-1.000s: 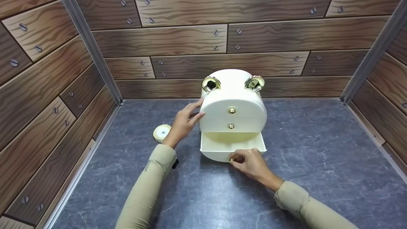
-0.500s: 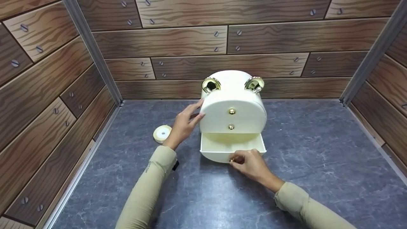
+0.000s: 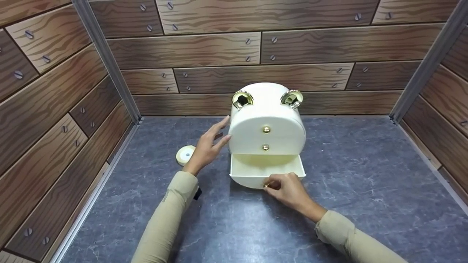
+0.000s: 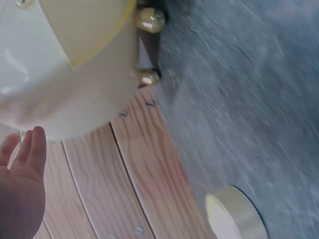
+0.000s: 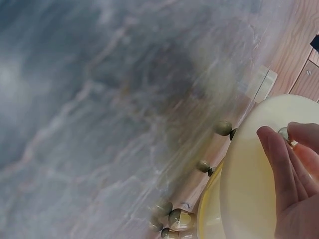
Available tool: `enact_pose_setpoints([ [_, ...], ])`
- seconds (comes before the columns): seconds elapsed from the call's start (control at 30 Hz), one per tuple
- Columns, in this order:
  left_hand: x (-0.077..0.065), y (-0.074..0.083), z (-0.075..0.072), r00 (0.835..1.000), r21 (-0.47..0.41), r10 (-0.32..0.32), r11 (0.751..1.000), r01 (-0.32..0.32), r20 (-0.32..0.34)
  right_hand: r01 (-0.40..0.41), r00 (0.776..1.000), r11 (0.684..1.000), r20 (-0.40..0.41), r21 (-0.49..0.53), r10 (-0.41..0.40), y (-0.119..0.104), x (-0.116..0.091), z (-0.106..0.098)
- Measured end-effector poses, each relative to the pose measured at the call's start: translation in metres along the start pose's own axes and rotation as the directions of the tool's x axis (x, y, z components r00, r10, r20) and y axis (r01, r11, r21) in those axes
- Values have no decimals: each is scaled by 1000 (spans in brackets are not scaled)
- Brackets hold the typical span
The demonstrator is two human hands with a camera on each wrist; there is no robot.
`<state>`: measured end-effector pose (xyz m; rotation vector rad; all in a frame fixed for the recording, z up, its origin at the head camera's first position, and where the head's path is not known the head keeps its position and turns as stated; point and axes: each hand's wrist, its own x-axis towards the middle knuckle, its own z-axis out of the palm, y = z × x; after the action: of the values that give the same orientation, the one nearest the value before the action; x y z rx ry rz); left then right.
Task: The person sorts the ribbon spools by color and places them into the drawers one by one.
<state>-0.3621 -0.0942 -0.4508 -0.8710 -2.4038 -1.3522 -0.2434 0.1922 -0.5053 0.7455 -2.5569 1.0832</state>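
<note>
A cream rounded drawer box (image 3: 270, 109) stands on the grey marbled surface, its lowest drawer (image 3: 245, 181) pulled out toward me. Nothing shows inside the visible part of that drawer. My right hand (image 3: 289, 188) pinches the drawer's gold knob (image 5: 283, 133) between thumb and fingers. At the box's left side is my left hand (image 3: 207, 147), fingers straight and spread, fingertips right at the edge. Two more gold knobs, an upper knob (image 3: 266, 129) and a lower knob (image 3: 265, 147), sit on the closed front above.
Two shiny gold cups, a left one (image 3: 242, 99) and a right one (image 3: 292, 98), top the box. A pale flat roll (image 3: 182, 156) lies left of it, partly behind my left wrist. Ball feet (image 4: 148, 77) show beneath the box. Wood-patterned walls (image 3: 204, 47) enclose the surface.
My left hand has drawn slightly left, away from the box's side. The right hand keeps its pinch on the knob, and the drawer stays pulled out.
</note>
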Motion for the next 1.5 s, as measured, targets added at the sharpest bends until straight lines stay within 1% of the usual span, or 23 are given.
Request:
enact_pose_setpoints([
  [0.07, -4, -6, -6, 1000, 11, -29, 1000, 29, 0, 6, 1000, 1000, -3, -8, -6, 0, 0, 0],
  [0.17, -9, -19, -17, 997, 51, -77, 996, 77, -12, 21, 1000, 999, -10, -31, -22, 1, 0, 0],
  [0.23, -13, -27, -26, 992, 93, -120, 988, 122, -25, 25, 1000, 999, -9, -36, -25, 1, 0, 0],
  [0.3, -17, -37, -34, 986, 144, -165, 975, 168, -31, 20, 1000, 999, -5, -35, -20, 1, 1, 0],
  [0.43, -30, -54, -49, 965, 199, -263, 945, 260, -10, 1, 1000, 1000, 4, -19, -1, 0, 0, -1],
  [0.53, -39, -65, -57, 946, 202, -323, 928, 313, 18, 0, 1000, 1000, 0, -19, 0, 0, -1, 0],
  [0.63, -46, -72, -64, 929, 209, -367, 913, 351, 41, 5, 1000, 1000, -5, -9, -5, 0, -1, 1],
  [0.73, -50, -78, -70, 916, 228, -398, 898, 377, 53, 5, 1000, 1000, 1, 7, -5, 1, -2, 1],
  [0.83, -53, -83, -74, 896, 260, -438, 875, 409, 66, -2, 1000, 1000, 8, 13, 2, 1, -2, 2],
  [0.93, -55, -87, -76, 876, 291, -475, 852, 435, 81, -7, 1000, 1000, 6, 9, 7, 0, -1, 1],
  [1.03, -58, -89, -76, 865, 316, -492, 840, 441, 101, -6, 1000, 1000, 5, 4, 6, 0, -1, 1],
  [1.17, -60, -90, -76, 858, 348, -499, 831, 434, 121, 6, 1000, 1000, 9, -1, -6, 1, -1, 0],
  [1.23, -61, -91, -75, 852, 360, -508, 824, 438, 128, 7, 1000, 1000, 8, 0, -7, 0, 0, 0],
  [1.37, -61, -93, -73, 844, 377, -522, 812, 446, 126, 1, 1000, 1000, 9, -2, -1, 0, -1, 0],
  [1.5, -60, -95, -72, 842, 398, -525, 803, 443, 121, -5, 1000, 1000, 12, -2, 5, 0, -1, -1],
])
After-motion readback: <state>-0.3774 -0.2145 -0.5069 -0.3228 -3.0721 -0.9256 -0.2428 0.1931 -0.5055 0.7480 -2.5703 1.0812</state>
